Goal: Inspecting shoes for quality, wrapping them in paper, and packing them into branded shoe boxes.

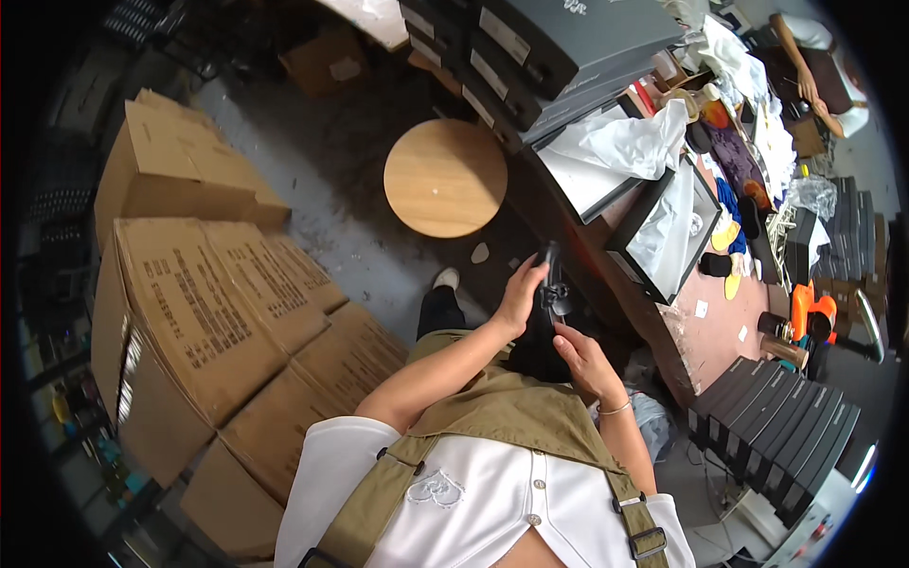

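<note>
A dark, glossy strappy piece that looks like a black shoe is held over my lap, in front of my dark trousers. My left hand has its fingers closed round the upper end. Lower down, my right hand pinches the near end between thumb and fingers. Dark cloth behind it makes its outline hard to read. Just right of it lies the edge of a reddish workbench. An open black box with white tissue paper sits on that bench.
Large brown cartons are piled at my left. A round wooden stool stands ahead. Dark shoeboxes are stacked at the far bench end, more at right. An orange tool lies on the bench. Another person is at far right.
</note>
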### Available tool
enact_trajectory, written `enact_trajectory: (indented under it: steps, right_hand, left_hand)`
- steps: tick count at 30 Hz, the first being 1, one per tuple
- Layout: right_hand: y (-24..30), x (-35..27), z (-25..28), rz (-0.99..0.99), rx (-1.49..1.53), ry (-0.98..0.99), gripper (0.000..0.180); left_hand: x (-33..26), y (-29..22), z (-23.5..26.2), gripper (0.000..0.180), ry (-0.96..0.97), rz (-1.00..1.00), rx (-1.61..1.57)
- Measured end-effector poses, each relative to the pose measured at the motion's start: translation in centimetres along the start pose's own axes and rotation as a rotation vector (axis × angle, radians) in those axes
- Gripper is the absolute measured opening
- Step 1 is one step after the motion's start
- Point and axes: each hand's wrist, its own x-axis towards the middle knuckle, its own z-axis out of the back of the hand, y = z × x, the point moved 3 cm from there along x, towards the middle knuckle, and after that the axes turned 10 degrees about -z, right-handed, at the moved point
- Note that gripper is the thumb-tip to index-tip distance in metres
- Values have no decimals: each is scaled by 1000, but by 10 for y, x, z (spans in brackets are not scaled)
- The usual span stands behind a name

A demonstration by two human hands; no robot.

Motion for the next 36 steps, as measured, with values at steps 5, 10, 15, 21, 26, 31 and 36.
enact_trajectory:
  steps: [5, 10, 15, 21, 26, 31, 36]
  right_hand:
    - [-22, -3, 19, 222, -686, 107, 56]
    - [-72, 3, 9, 427, -427, 243, 61]
    - [-78, 48, -39, 300, -423, 408, 71]
    - [-99, 75, -115, 53, -251, 1013, 78]
    - [-147, 149, -110, -382, 347, 680, 50]
    - [-265, 309, -179, -495, 150, 389, 32]
    - [-426, 472, -250, -548, -189, 252, 35]
  left_hand:
    - [-25, 46, 3, 38, -72, 44, -128]
    - [-54, 58, 5, 55, -67, 319, -338]
    - [-69, 66, 31, 55, -204, 248, -305]
    - [-115, 91, 141, 53, -693, 377, -229]
    - [-116, 85, 237, 59, -881, 250, -427]
    - [-85, 107, 327, 52, -842, 181, -566]
    - [-52, 149, 397, 56, -809, 178, -614]
